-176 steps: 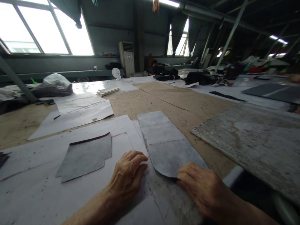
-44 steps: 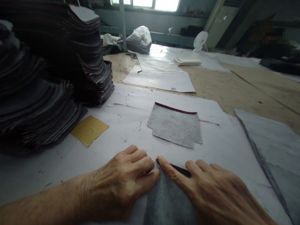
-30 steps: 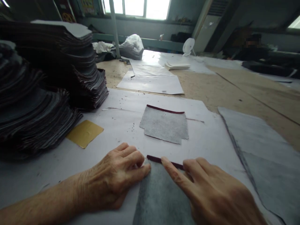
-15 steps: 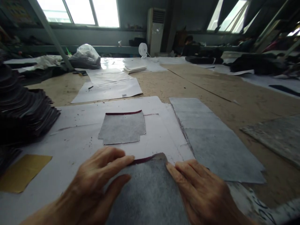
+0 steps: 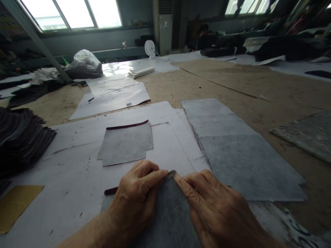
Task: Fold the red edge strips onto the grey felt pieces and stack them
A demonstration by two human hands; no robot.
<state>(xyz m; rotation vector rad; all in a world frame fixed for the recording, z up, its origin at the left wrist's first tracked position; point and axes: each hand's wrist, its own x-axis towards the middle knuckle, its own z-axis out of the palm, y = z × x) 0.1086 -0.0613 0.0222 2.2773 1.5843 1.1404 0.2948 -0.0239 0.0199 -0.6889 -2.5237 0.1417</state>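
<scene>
A grey, felt-like fabric piece (image 5: 172, 217) lies in front of me, its far edge folded over into a dark maroon strip. My left hand (image 5: 137, 193) is closed, with its fingertips pressing the fold near the right corner; it covers much of the strip, and one end shows to its left. At that same corner my right hand (image 5: 219, 206) is closed too, its fingertips pinching the edge, close to those of the left. Farther off, a smaller grey fabric piece (image 5: 126, 143) with a maroon folded top edge lies flat on white paper (image 5: 69, 172).
To the right lies a stack of grey fabric pieces (image 5: 232, 148). A tall pile of dark fabric (image 5: 23, 137) stands at the left, with a tan card (image 5: 19, 206) nearer me. Beyond are paper sheets (image 5: 113, 98), a plastic bag (image 5: 85, 65) and a small white fan (image 5: 150, 48).
My left hand has slid right along the fold to the corner, near my right fingertips. The strip's left end now shows behind it. The view has shifted slightly.
</scene>
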